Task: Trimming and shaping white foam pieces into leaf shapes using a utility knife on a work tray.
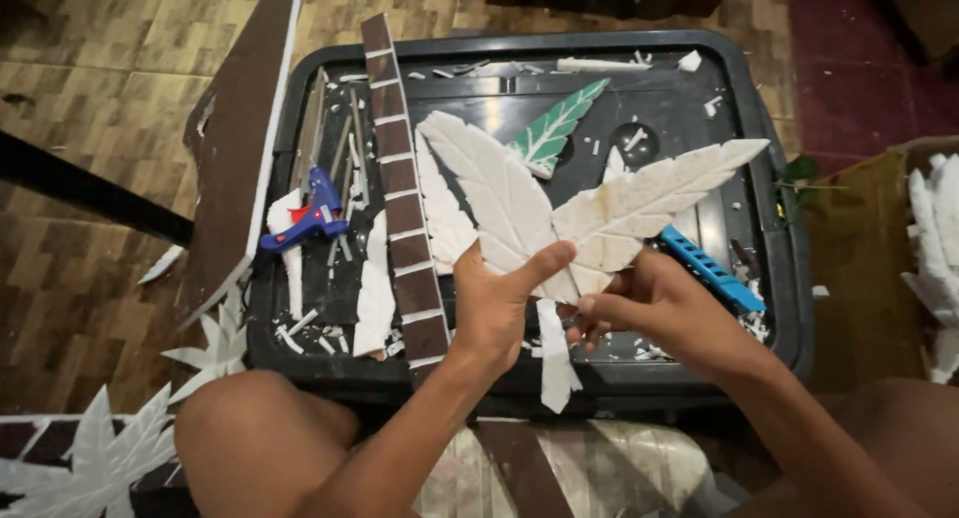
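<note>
The scene is dim and warm-toned, lit from above and a little ahead, so the white leaf [559, 203] stands brightest and nearly washes out along its upper blades. The black lid [699, 48] shows soft glare along its rim. Shadow pools under the knees at the bottom edge (the darkest part). The parquet floor [100, 128] bends slightly toward the corners. Focus is fairly sharp at centre, softer at the edges.

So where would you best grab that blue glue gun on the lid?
Probably by its angled handle. The blue glue gun lies flat on the black plastic bin lid, handle end pointing toward the lid's left edge, so coming from above left keeps fingers off the nozzle and the white foam scraps.
</note>
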